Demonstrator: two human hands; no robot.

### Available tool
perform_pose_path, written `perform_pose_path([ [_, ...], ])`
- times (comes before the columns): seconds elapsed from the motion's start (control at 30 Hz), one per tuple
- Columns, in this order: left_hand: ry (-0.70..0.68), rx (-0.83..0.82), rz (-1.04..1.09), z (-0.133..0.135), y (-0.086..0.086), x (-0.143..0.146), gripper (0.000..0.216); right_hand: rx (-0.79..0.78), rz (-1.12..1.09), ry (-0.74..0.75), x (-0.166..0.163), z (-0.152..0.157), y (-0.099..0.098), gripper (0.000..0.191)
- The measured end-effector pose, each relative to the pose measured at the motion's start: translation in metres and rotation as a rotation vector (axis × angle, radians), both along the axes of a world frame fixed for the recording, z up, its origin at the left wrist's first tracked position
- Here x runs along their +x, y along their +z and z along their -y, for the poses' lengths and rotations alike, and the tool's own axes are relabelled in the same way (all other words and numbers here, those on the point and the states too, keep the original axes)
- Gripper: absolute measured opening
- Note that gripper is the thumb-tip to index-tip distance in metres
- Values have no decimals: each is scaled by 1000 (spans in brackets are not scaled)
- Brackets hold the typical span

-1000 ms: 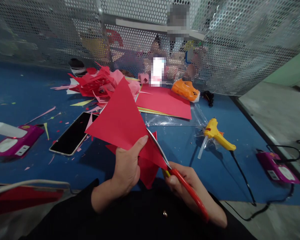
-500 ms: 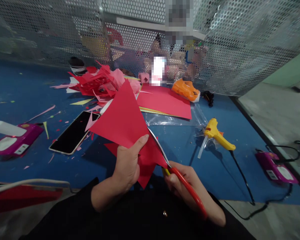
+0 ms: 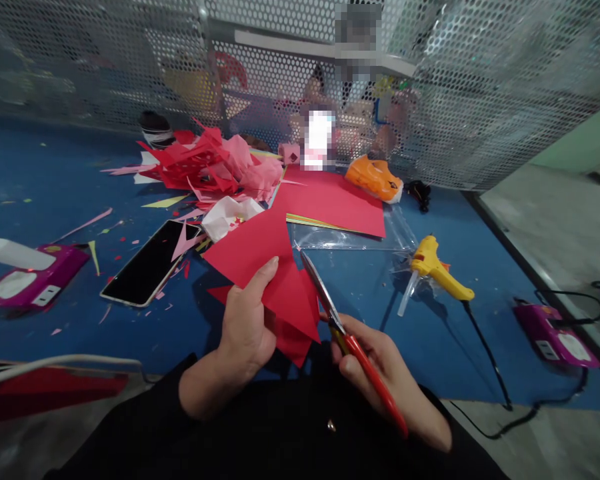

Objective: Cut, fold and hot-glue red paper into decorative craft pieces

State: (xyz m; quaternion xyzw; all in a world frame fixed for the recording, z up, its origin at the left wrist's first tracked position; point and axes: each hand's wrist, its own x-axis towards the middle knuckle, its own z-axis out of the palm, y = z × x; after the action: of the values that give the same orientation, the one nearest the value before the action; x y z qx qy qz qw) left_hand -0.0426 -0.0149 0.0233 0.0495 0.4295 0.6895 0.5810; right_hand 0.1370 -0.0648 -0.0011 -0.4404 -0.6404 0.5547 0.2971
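Note:
My left hand (image 3: 247, 327) pinches a folded sheet of red paper (image 3: 260, 250) with the thumb on top, the fingers hidden underneath. Pointed corners of the paper stick out to the left and below the hand. In my right hand (image 3: 375, 363) are red-handled scissors (image 3: 363, 360), their blades pointing up and left along the paper's right edge. Whether the blades touch the paper I cannot tell. Beyond the paper lies a crumpled white piece (image 3: 227, 217).
A pile of red and pink scraps (image 3: 205, 160) lies behind, beside stacked red sheets (image 3: 335, 200). A phone (image 3: 147, 267) is at left. On the right are a yellow glue gun (image 3: 437, 270) and a purple power strip (image 3: 555, 337) with cords. An orange packet (image 3: 375, 179) sits farther back.
The red paper has dropped lower and its upper point is smaller in view, uncovering the white piece. The scissors, earlier on the paper's edge, now lie along its right side with blades together.

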Motion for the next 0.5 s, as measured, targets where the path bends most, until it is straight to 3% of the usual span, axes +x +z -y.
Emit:
perform_pose_path([
  [0.27, -16, -32, -33, -1, -3, -2, 30, -12, 39, -11, 0, -3, 1, 48],
  [0.4, -71, 2, -82, -4, -4, -9, 28, -48, 44, -192, -2, -8, 2, 46],
  [0.5, -137, 39, -146, -6, 0, -20, 34, 26, 108, -343, 0, -15, 4, 47],
])
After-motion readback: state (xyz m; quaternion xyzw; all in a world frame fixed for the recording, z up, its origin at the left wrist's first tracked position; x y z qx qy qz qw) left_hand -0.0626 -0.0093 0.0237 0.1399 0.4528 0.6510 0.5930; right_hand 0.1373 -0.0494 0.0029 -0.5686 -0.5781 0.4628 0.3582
